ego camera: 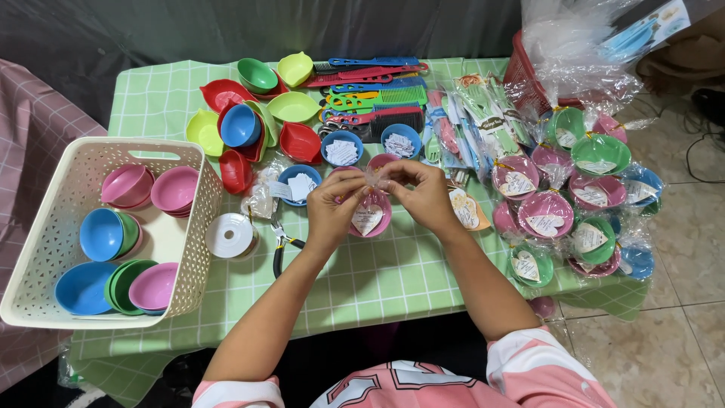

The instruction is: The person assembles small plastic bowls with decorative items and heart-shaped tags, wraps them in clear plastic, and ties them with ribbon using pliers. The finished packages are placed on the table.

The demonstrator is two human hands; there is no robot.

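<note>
A pink bowl (371,217) with a heart-shaped paper tag inside sits in clear plastic wrap on the green checked tablecloth (377,279). My left hand (332,208) and my right hand (421,193) meet just above it, and both pinch the gathered top of the clear wrap (375,179) between their fingertips. The hands hide part of the bowl's rim.
A cream basket (53,219) of pink, blue and green bowls stands at the left. A white ribbon spool (229,236) and black-handled pliers (281,249) lie beside my left hand. Loose bowls, combs (374,94) and wrapped bowls (574,204) crowd the far and right side.
</note>
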